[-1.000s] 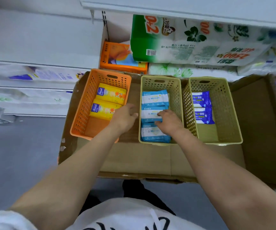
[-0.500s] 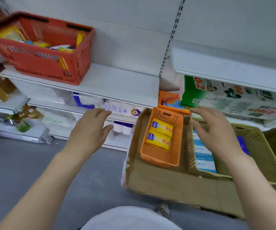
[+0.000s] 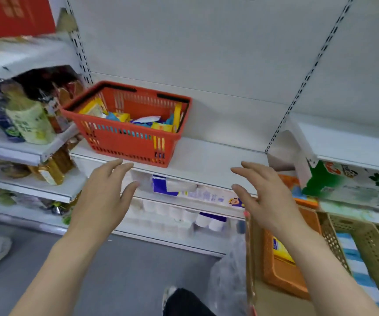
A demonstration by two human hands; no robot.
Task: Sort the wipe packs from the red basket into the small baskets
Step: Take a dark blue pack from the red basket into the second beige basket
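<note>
The red basket [image 3: 127,142] stands on a white shelf [image 3: 206,160] and holds several yellow and blue wipe packs [image 3: 124,116]. My left hand [image 3: 103,195] is raised just below the basket's front, fingers straight, holding nothing. My right hand [image 3: 263,197] is lifted to the right of the basket, fingers spread, also holding nothing. At the lower right sit the small orange basket [image 3: 282,272] with a yellow pack [image 3: 279,249] in it and an olive basket [image 3: 370,252] with blue packs [image 3: 352,258].
Bottles [image 3: 28,119] crowd the shelves at the left. Tissue packs [image 3: 197,192] lie on the shelf under the red basket. A green and white paper pack [image 3: 343,181] fills the shelf at the right. The cardboard box edge [image 3: 250,258] stands beside the orange basket.
The view has swung up and left from the small baskets to the red basket. Both hands left the blue packs and rose, open, toward the red basket.
</note>
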